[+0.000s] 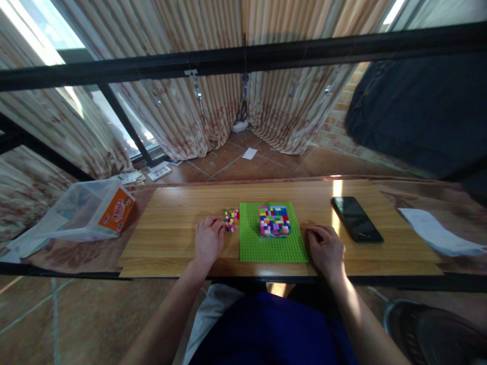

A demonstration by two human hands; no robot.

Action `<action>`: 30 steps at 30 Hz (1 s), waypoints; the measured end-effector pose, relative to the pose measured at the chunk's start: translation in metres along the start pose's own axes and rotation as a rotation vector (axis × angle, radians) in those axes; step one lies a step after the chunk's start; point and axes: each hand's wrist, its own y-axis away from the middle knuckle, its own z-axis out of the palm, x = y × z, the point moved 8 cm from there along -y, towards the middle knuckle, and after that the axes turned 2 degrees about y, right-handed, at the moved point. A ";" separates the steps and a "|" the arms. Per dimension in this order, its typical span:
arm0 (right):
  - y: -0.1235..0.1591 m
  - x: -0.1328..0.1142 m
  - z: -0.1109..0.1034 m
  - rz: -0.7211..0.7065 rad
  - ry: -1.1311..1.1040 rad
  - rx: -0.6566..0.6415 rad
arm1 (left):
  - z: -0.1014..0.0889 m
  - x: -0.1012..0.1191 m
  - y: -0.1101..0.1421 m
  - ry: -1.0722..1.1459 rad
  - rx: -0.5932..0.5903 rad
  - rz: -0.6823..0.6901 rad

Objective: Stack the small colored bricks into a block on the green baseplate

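Observation:
A green studded baseplate [251,248] lies on the wooden board. On it stands a block built of many small coloured toy bricks [274,221]. Loose small bricks [230,219] are heaped just left of the plate. My left hand [210,240] is at this heap, its thumb and fingers drawn together at the near-left bricks; whether a brick is between the fingertips is too small to tell. My right hand [326,248] rests on the board beside the plate's right edge, fingers curled in, with nothing visible in them.
A black phone [356,219] lies to the right, with white paper [443,230] beyond it. At the left a clear plastic tub [81,210] with an orange label lies on its side. The wooden board [167,223] rests on a patterned cloth. A black bar [266,58] crosses behind.

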 end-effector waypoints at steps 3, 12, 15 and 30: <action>0.000 -0.001 -0.001 0.001 -0.006 0.001 | -0.002 0.002 0.000 -0.002 0.017 0.006; -0.001 0.000 0.000 0.013 -0.023 0.014 | -0.012 0.050 0.003 0.347 -0.012 0.063; -0.001 0.000 0.001 0.023 -0.015 0.007 | -0.007 0.075 0.004 0.428 -0.023 0.138; -0.002 -0.002 0.000 0.026 -0.038 0.016 | 0.018 0.095 -0.014 0.474 -0.070 0.088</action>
